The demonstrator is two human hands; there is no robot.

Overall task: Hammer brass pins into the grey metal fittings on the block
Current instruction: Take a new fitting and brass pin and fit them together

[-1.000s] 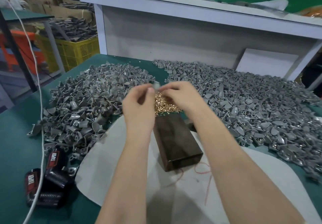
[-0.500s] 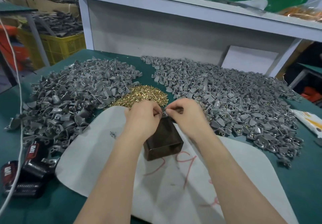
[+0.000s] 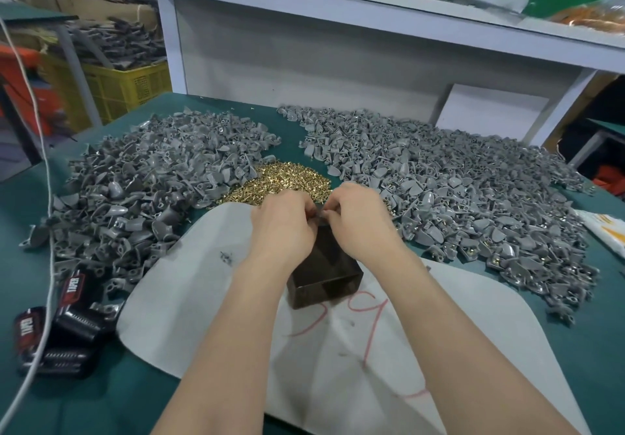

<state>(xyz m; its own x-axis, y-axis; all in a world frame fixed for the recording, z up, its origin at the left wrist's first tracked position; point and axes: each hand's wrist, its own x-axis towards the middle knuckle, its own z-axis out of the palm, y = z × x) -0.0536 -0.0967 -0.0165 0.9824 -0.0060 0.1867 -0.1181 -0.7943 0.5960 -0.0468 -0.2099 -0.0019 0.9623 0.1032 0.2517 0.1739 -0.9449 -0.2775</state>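
Note:
A dark brown block (image 3: 324,275) stands on a white sheet (image 3: 203,285) in the middle of the green table. My left hand (image 3: 282,225) and my right hand (image 3: 358,221) meet over the block's far end, fingertips pinching a small grey fitting (image 3: 319,217) between them; most of it is hidden by the fingers. A heap of brass pins (image 3: 284,182) lies just behind the hands. Whether a pin is in the fingers cannot be told.
Large piles of grey fittings spread at the left (image 3: 152,177) and the right (image 3: 456,191). Black tape rolls (image 3: 57,333) and a white cord (image 3: 47,231) lie at the near left. A white shelf (image 3: 338,11) rises behind; a yellow crate (image 3: 118,86) stands far left.
Both hands came down from the brass pin heap to the block's far end and stay pinched together there. The view has shifted, showing more of the right pile.

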